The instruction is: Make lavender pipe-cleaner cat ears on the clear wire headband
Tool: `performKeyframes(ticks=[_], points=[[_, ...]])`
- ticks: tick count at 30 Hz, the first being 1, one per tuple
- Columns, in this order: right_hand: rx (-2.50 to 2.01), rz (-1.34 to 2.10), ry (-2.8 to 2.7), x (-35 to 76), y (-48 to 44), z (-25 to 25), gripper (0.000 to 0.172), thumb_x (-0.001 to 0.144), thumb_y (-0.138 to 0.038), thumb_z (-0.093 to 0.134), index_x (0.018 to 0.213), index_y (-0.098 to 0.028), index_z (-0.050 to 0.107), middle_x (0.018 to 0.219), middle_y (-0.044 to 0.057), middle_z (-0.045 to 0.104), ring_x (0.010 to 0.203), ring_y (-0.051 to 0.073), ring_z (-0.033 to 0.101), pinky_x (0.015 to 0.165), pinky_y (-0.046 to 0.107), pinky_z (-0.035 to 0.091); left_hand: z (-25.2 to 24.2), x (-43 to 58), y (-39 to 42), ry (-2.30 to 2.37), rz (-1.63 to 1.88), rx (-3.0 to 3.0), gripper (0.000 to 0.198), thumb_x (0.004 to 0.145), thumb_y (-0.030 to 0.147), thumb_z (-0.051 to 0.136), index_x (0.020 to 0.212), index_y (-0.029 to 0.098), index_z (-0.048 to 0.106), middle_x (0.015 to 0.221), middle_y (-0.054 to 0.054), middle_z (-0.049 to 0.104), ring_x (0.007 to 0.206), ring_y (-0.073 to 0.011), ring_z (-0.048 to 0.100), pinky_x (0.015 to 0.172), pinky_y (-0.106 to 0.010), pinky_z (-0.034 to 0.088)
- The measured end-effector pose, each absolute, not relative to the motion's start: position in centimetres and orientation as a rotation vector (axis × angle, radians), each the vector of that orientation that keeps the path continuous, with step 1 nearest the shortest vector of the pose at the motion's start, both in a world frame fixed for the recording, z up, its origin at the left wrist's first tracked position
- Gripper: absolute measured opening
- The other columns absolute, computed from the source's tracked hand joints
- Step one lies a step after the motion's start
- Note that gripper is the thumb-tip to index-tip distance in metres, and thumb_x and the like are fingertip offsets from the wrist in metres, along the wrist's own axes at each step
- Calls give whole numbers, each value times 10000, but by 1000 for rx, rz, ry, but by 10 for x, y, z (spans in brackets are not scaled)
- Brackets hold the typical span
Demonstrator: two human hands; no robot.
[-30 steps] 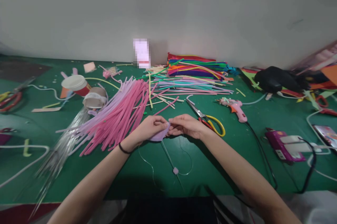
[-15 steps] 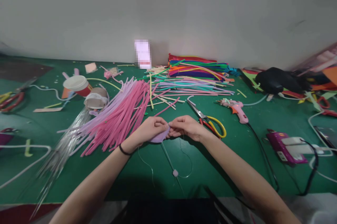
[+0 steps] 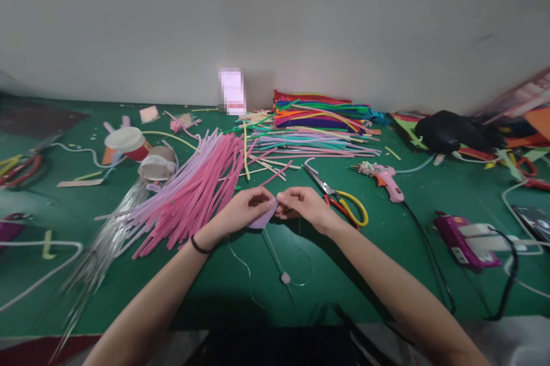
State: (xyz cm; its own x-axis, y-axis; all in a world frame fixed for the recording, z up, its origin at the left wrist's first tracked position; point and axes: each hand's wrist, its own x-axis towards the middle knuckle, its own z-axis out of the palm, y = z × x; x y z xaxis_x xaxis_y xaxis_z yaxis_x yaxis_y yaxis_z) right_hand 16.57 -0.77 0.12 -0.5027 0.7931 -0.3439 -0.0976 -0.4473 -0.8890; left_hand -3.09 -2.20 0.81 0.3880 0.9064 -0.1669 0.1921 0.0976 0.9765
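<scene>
My left hand [image 3: 244,209] and my right hand [image 3: 303,205] meet over the green table [image 3: 369,251], fingertips pinching a small lilac fuzzy piece [image 3: 262,220] between them. A thin wire [image 3: 275,254] hangs down from that piece to a small pink bead [image 3: 285,278] lying on the table. A fan of pink and lilac pipe cleaners [image 3: 193,191] lies just left of my left hand. Scissors with yellow and red handles [image 3: 344,205] rest right of my right hand.
A stack of multicoloured pipe cleaners [image 3: 318,117] sits at the back. A pink glue gun [image 3: 384,178] with a black cord lies to the right, past it a purple box [image 3: 466,234]. Paper cups [image 3: 129,142] and a tape roll [image 3: 157,164] stand at left.
Both hands stay together on the lilac piece, shifting slightly upward in view with small finger movements. The wire and bead hang much as before.
</scene>
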Motion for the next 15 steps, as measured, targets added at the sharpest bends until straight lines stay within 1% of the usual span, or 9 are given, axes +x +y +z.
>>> performKeyframes(ticks=[2, 4, 6, 7, 9, 11, 13, 15], points=[[-904, 2058, -1068, 170, -7, 7, 472, 816, -601, 557, 928, -155, 668, 885, 74, 701, 788, 148, 667, 723, 278, 547, 18, -38, -22, 1039, 859, 1361, 236, 779, 383, 670, 881, 172, 635, 813, -31, 670, 779, -170, 638, 665, -253, 486], [-835, 2034, -1015, 171, -6, 9, 519, 864, -632, 443, 1016, -185, 659, 1016, 78, 677, 897, 153, 644, 759, 264, 530, 28, -45, -22, 931, 1081, 1261, 252, 747, 402, 710, 851, 190, 623, 940, -54, 664, 992, -217, 615, 782, -285, 490], [-852, 1983, -1011, 169, -8, 6, 485, 876, -603, 455, 1073, -199, 636, 1103, 79, 652, 959, 151, 626, 791, 249, 513, 36, -50, -21, 812, 1277, 1121, 315, 669, 433, 773, 789, 208, 588, 1118, -59, 631, 1180, -263, 527, 902, -334, 461], [-861, 1982, -1012, 167, -10, 4, 459, 876, -579, 482, 1106, -204, 614, 1132, 82, 643, 970, 152, 625, 808, 254, 510, 39, -51, -20, 773, 1338, 1054, 361, 624, 446, 802, 764, 213, 564, 1194, -51, 603, 1227, -277, 493, 939, -356, 444], [-833, 2052, -998, 162, -14, 1, 450, 867, -543, 529, 1179, -220, 552, 1154, 92, 639, 947, 164, 645, 807, 288, 520, 40, -50, -19, 740, 1377, 960, 422, 565, 441, 837, 745, 218, 527, 1293, -35, 554, 1255, -283, 473, 977, -377, 424], [-788, 2112, -987, 158, -17, -1, 465, 855, -519, 562, 1217, -231, 510, 1110, 93, 663, 870, 172, 671, 738, 299, 541, 37, -48, -17, 712, 1353, 923, 425, 568, 401, 846, 752, 219, 510, 1318, -35, 543, 1268, -268, 466, 996, -366, 415], [-778, 2068, -1001, 158, -16, -1, 444, 831, -475, 619, 1185, -222, 532, 954, 62, 703, 761, 153, 679, 640, 252, 536, 31, -47, -14, 678, 1312, 895, 385, 611, 334, 833, 772, 217, 503, 1317, -38, 550, 1273, -243, 464, 1000, -340, 418], [-794, 1962, -998, 161, -13, -1, 382, 811, -441, 657, 1103, -207, 583, 764, 17, 697, 661, 126, 664, 568, 200, 508, 24, -49, -9, 673, 1297, 851, 338, 660, 276, 804, 836, 225, 520, 1300, -36, 566, 1241, -223, 498, 991, -340, 438]])
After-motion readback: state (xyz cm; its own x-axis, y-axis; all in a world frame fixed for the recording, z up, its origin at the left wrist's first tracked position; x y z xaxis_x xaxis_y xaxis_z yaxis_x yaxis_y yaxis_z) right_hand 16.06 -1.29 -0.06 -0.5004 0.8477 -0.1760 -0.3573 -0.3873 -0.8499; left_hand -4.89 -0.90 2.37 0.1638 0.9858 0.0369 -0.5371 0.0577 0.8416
